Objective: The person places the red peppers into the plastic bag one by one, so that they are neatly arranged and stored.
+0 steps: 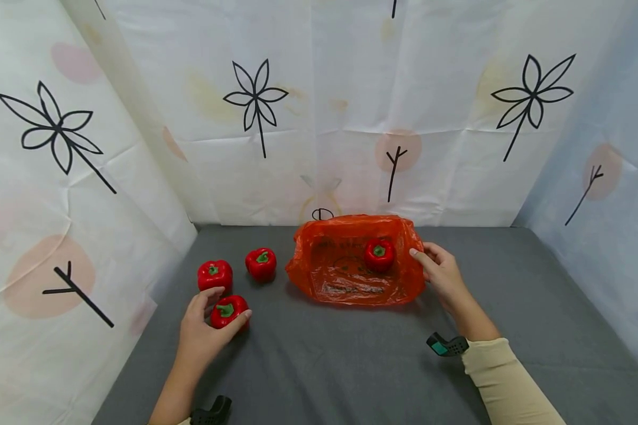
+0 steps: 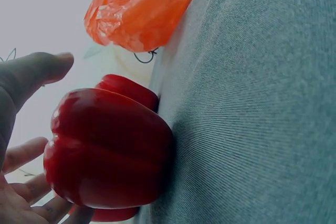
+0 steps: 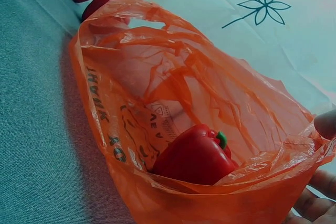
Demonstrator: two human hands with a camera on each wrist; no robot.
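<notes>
My left hand (image 1: 204,327) is around the nearest red bell pepper (image 1: 227,311), fingers along its far side. In the left wrist view the thumb (image 2: 39,72) stands apart from that pepper (image 2: 110,150), while some fingertips are at its side, partly hidden by it. With thumb and fingers my right hand (image 1: 440,270) pinches the right edge of an orange plastic bag (image 1: 345,289). The bag lies with its mouth spread, and one red bell pepper (image 1: 380,255) with a green stem is inside, seen also in the right wrist view (image 3: 197,156).
Two more red bell peppers stand on the grey cloth (image 1: 329,366): one (image 1: 215,275) just behind the left hand's pepper, another (image 1: 261,264) between it and the bag. A white patterned curtain (image 1: 319,118) hangs behind and along both sides.
</notes>
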